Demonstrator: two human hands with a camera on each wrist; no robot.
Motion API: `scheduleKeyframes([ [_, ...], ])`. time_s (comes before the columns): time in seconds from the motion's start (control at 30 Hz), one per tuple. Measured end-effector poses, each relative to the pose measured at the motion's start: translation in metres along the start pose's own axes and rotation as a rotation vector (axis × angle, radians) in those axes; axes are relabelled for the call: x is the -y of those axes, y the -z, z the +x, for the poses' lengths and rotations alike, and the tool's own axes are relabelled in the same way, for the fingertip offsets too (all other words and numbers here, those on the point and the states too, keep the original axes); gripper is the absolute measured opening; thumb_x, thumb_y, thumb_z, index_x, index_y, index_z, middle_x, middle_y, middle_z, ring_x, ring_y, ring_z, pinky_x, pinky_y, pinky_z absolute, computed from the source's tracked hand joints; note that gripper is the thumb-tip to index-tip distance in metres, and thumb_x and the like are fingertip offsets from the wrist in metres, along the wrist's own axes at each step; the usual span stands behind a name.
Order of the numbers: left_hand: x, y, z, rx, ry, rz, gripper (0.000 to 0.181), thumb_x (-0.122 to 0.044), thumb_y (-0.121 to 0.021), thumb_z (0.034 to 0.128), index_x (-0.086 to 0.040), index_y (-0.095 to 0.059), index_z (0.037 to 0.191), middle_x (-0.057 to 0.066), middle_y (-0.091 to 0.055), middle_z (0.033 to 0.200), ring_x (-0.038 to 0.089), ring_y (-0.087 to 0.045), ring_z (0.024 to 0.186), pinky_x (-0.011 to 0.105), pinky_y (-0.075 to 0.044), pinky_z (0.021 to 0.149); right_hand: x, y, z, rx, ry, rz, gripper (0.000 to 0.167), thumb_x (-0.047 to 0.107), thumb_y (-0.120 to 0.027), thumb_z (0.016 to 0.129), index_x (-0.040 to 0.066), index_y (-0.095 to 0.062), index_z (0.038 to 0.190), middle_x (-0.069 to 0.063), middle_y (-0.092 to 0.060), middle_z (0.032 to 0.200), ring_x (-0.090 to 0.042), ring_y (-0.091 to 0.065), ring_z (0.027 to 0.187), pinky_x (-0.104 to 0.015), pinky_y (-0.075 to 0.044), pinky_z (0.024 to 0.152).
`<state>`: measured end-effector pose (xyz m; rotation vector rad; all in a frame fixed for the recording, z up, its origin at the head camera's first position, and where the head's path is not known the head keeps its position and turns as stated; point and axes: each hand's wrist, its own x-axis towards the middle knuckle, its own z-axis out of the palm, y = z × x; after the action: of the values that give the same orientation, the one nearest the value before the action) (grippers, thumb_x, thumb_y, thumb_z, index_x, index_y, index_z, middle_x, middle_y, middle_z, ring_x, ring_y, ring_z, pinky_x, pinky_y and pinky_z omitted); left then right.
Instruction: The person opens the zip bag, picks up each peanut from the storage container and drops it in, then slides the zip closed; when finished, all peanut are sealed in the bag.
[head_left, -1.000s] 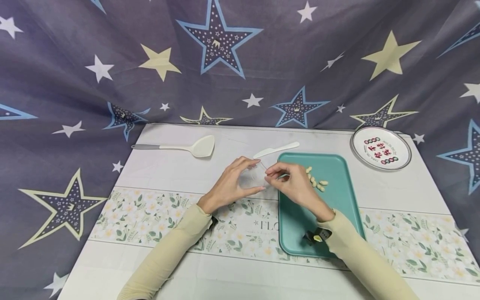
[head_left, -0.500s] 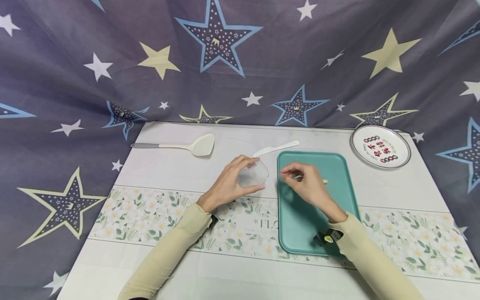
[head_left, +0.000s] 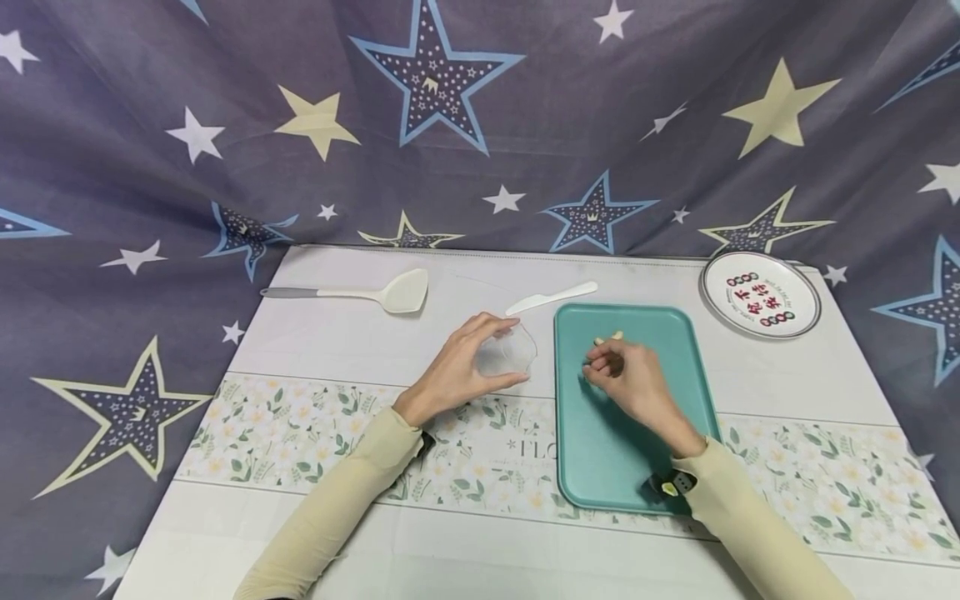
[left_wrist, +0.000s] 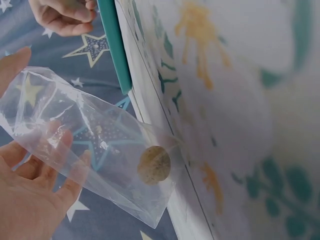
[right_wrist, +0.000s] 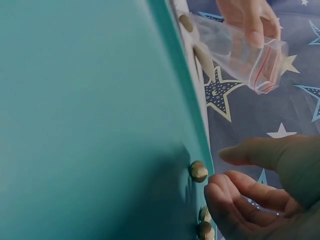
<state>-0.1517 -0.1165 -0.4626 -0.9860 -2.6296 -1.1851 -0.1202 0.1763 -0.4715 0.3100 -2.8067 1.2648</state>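
Currently, the left hand (head_left: 457,368) is holding a clear bag (left_wrist: 117,175) beside the left edge of a teal tray (head_left: 600,467), its thumb and fingers spreading apart at the mouth and its grip staying closed on the thin plastic. A red line (right_wrist: 262,66) is running across the bag near that mouth, and one peanut (left_wrist: 154,165) is lying low in the bag, toward the end away from the left hand. The right hand (head_left: 632,382) is hovering over the tray, its fingers curving loosely; its grip is standing a little apart, with thumb and fingertips separated and nothing showing between them. Loose peanuts (right_wrist: 198,171) are lying on the tray just beside those fingertips; whether any are touching, one cannot tell, and the hand is partly hiding the group in the head view. Beyond the bag, a white knife (head_left: 552,297) is lying slantwise on the tabletop (head_left: 450,533), and a white spatula (head_left: 405,292) with a grey handle is resting farther left, its head pointing right. A round plate (head_left: 761,294) with red lettering is sitting well to the right, near the back edge. Behind everything, a dark curtain (head_left: 300,50) patterned with stars is hanging, while pale sleeves (head_left: 337,500) are covering both forearms.
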Motion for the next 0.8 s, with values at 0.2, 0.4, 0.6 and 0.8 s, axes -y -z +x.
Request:
scheduleKeyframes([
  [0.2, -0.0003, 0.0003, -0.0011, 0.005, -0.003, 0.012, 0.079, -0.041, -0.091, 0.0808, -0.009, -0.058, 0.146, 0.009, -0.066, 0.131, 0.018, -0.062, 0.118, 0.038, -0.054, 0.106, -0.0040, -0.0020, -0.0011, 0.012, -0.018, -0.049, 0.015, 0.005, -0.080, 0.089, -0.003, -0.073, 0.100, -0.014, -0.075, 0.086, -0.017, -0.071, 0.072, -0.018, -0.056, 0.064],
  [0.4, -0.0017, 0.0019, -0.0014, 0.020, 0.007, 0.022, 0.080, -0.043, -0.090, 0.0810, -0.011, -0.058, 0.147, 0.006, -0.066, 0.130, 0.016, -0.061, 0.118, 0.037, -0.053, 0.106, -0.0039, -0.0041, -0.0019, 0.033, -0.017, -0.082, 0.014, 0.002, -0.080, 0.088, -0.003, -0.073, 0.099, -0.012, -0.076, 0.084, -0.019, -0.072, 0.073, -0.026, -0.059, 0.065],
  [0.6, -0.0034, 0.0033, -0.0008, 0.024, 0.005, 0.033, 0.080, -0.044, -0.090, 0.0810, -0.012, -0.058, 0.147, 0.004, -0.066, 0.129, 0.015, -0.060, 0.117, 0.037, -0.052, 0.108, -0.0007, -0.0055, -0.0017, 0.087, -0.008, -0.073, 0.014, -0.002, -0.078, 0.088, -0.005, -0.074, 0.101, -0.014, -0.076, 0.087, -0.020, -0.073, 0.075, -0.033, -0.062, 0.068],
  [0.8, -0.0044, 0.0031, -0.0002, 0.022, 0.003, 0.031, 0.080, -0.044, -0.090, 0.0808, -0.011, -0.058, 0.147, 0.002, -0.066, 0.128, 0.014, -0.060, 0.117, 0.037, -0.052, 0.108, 0.0008, -0.0098, -0.0001, 0.096, 0.019, -0.092, 0.011, 0.001, -0.079, 0.088, -0.002, -0.076, 0.098, -0.012, -0.076, 0.084, -0.017, -0.071, 0.073, -0.030, -0.060, 0.067],
])
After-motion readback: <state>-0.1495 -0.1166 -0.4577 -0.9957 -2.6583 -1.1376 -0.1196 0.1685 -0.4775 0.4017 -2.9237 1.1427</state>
